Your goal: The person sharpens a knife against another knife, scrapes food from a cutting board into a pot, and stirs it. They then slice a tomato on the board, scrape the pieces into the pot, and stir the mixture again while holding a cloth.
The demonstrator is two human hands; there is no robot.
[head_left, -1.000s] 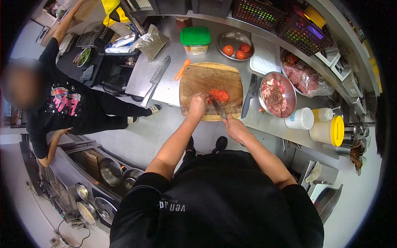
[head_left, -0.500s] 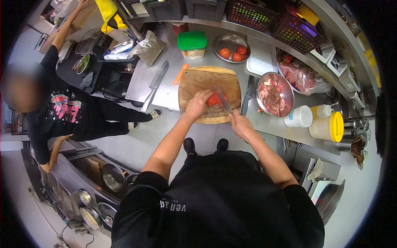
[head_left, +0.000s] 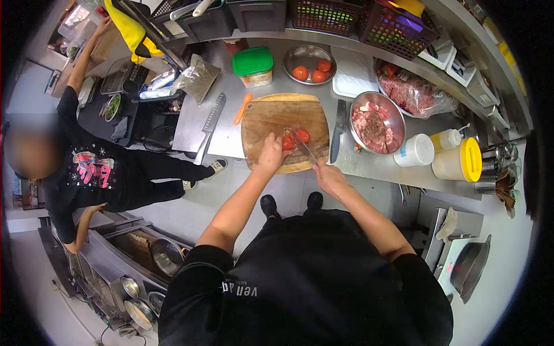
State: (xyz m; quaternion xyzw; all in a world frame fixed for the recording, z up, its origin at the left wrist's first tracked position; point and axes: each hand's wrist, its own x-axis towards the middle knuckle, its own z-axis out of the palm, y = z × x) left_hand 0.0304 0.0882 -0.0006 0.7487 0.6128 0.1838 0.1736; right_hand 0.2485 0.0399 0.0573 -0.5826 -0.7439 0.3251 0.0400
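A wooden cutting board (head_left: 266,114) lies at the front of the steel counter with a cut tomato (head_left: 302,135) on it. My left hand (head_left: 271,153) rests on the board, its fingers closed on the tomato part left of the blade. My right hand (head_left: 330,179) is wrapped round the handle of a kitchen knife (head_left: 306,149). Its blade points away from me and lies between the two red parts. The knife's handle is mostly hidden in my hand. An orange-handled peeler (head_left: 243,109) lies by the board's left edge.
Left lies a large knife (head_left: 211,126); right, a dark-handled knife (head_left: 339,130). Behind are a green-lidded tub (head_left: 252,61) and a metal bowl (head_left: 294,55) with whole tomatoes. A meat bowl (head_left: 398,115) and white tub (head_left: 416,151) stand right. Another person (head_left: 98,155) is at left.
The tomato now shows as two parts spread apart, one on each side of the blade. My left fingers have drawn in closer. The whole view has shifted slightly.
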